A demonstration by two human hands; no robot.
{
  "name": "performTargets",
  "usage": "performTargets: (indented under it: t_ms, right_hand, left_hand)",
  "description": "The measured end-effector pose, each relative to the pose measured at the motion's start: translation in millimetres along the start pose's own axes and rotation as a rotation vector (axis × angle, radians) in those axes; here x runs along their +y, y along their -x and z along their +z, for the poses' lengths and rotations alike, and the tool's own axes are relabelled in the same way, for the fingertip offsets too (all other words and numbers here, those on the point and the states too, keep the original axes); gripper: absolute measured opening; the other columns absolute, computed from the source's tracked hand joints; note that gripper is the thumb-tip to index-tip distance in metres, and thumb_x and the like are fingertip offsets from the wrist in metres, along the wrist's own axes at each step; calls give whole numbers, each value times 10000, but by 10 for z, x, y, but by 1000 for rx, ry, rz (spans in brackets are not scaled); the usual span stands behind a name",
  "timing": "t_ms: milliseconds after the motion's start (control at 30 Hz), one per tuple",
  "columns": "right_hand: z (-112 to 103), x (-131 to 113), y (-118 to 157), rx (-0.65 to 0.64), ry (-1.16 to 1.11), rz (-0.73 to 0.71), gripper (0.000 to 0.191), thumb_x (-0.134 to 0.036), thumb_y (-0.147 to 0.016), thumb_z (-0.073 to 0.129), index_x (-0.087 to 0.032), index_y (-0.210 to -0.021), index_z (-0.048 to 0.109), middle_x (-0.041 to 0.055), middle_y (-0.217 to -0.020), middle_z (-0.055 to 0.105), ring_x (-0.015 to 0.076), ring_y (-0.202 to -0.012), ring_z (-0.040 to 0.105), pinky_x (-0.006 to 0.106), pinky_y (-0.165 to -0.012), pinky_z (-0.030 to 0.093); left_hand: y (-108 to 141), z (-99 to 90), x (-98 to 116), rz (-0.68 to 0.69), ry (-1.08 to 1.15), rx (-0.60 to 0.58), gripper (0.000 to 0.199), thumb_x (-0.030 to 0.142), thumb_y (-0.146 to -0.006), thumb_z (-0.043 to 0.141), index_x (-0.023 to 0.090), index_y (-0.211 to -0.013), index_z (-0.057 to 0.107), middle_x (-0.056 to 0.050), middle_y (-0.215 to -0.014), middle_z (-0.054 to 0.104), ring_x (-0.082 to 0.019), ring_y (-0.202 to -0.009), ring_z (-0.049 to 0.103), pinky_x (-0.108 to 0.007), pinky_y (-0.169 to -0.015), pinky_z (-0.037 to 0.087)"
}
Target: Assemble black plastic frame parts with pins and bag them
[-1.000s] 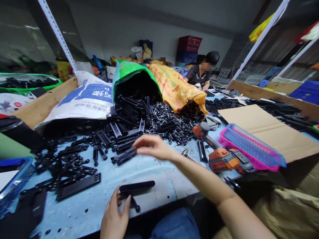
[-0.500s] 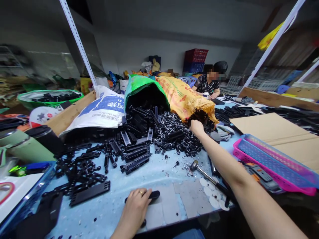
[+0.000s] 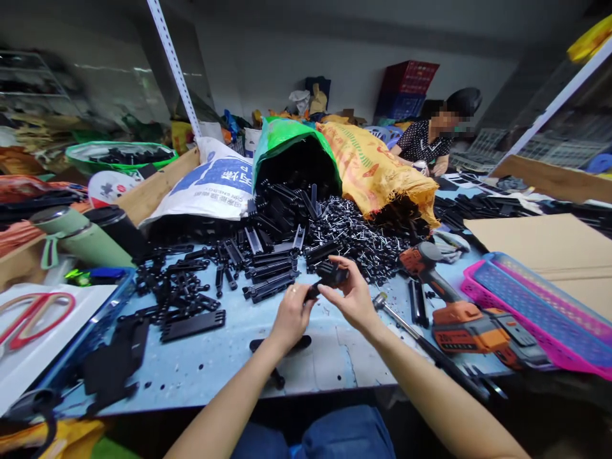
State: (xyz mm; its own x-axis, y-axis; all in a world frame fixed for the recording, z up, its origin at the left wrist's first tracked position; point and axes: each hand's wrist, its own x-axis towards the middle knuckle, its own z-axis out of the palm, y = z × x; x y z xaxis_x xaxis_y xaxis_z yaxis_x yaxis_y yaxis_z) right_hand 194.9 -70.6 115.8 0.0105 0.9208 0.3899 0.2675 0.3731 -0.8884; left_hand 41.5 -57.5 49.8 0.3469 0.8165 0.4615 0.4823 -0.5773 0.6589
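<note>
My left hand (image 3: 291, 315) and my right hand (image 3: 356, 299) meet above the middle of the bench. My right fingers are closed around a dark black plastic part (image 3: 333, 273). Closed fingertips of my left hand pinch its lower left end, or a second small black piece touching it; I cannot tell which. Under my left wrist a black part with rounded ends (image 3: 300, 344) lies near the bench's front edge. Just beyond the hands are a heap of black pieces with metal pins (image 3: 363, 236) and several long black plastic bars (image 3: 270, 287).
To the right lie a hammer (image 3: 401, 322), an orange cordless drill (image 3: 456, 319) and pink and blue baskets (image 3: 535, 312). Green (image 3: 277, 131) and orange (image 3: 368, 159) sacks stand behind the heap. Red-handled scissors (image 3: 43, 312) and a green flask (image 3: 90, 239) are left. A person (image 3: 423, 143) sits across.
My right hand has come back from the orange sack's mouth to the middle. My left hand has left the black part at the front edge and risen to meet it. The view has shifted.
</note>
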Motion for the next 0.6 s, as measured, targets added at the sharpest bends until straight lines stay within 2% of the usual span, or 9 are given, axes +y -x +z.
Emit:
performTargets:
  t_ms: [67,100,200,267,333,400,433,500,600]
  right_hand:
    - [115,120,51,40,-77,-3,649,-358,-721,657,-216,-1270,343,82,-1104,550,184,-957,566,347,-858,457]
    - [154,180,77,7,-81,9,630,-364,-728,653,-214,-1261,353,86,-1125,546,195,-1015,544,367,-909,422]
    - [194,333,190,-193,-49,55,353,-395,-797,574,-189,-1075,504,90,-1133,558,212,-1092,501,387,-957,368]
    - [128,399,284,-264,13,46,250,-407,-853,488,-178,-941,534,88,-1067,584,204,-1037,529,361,-903,399]
    - [-12,425,374,-351,198,24,266,-433,-872,445,-179,-890,522,65,-893,612,188,-851,579,315,-758,440]
    - [-173,423,461,-548,469,-4,308,-484,-859,449,-187,-911,511,30,-742,593,173,-677,561,277,-628,413]
    - [-239,418,507,-668,589,-34,328,-504,-861,436,-189,-925,505,23,-720,585,172,-648,550,269,-603,392]
    - [-308,419,606,-864,753,-125,349,-509,-888,372,-187,-940,496,41,-781,595,183,-689,558,269,-612,373]
    - [-274,459,741,-970,896,-217,358,-482,-918,307,-178,-923,498,65,-875,597,190,-745,574,270,-621,360]
  left_hand:
    - [107,95,46,-12,95,-55,185,257,-893,410,166,-991,538,-72,-902,570,-195,-861,532,-334,-768,441]
    - [166,132,75,-37,135,-69,177,266,-894,412,165,-961,540,-64,-879,569,-186,-829,534,-320,-748,442]
    - [309,168,134,-106,181,-70,186,250,-903,382,170,-942,545,-60,-869,574,-181,-819,540,-316,-745,442]
    - [367,109,111,-89,102,-134,211,259,-886,423,177,-1051,526,-80,-983,572,-209,-933,524,-355,-816,426]
    - [412,0,32,-52,-39,-269,319,298,-849,500,191,-1150,487,-95,-1088,543,-240,-1021,487,-392,-862,401]
    - [456,-116,-68,-35,-153,-418,334,298,-838,520,204,-1157,493,-89,-1080,546,-240,-1007,490,-383,-845,408]
    - [476,-162,-111,-29,-185,-476,294,277,-850,497,207,-1135,511,-81,-1048,558,-230,-981,501,-364,-824,416]
    - [508,-216,-168,-12,-222,-559,245,239,-880,430,212,-1098,537,-66,-990,573,-210,-935,513,-332,-795,422]
    - [521,-216,-172,5,-272,-593,266,246,-909,358,213,-1105,536,-63,-986,571,-206,-936,505,-327,-804,411]
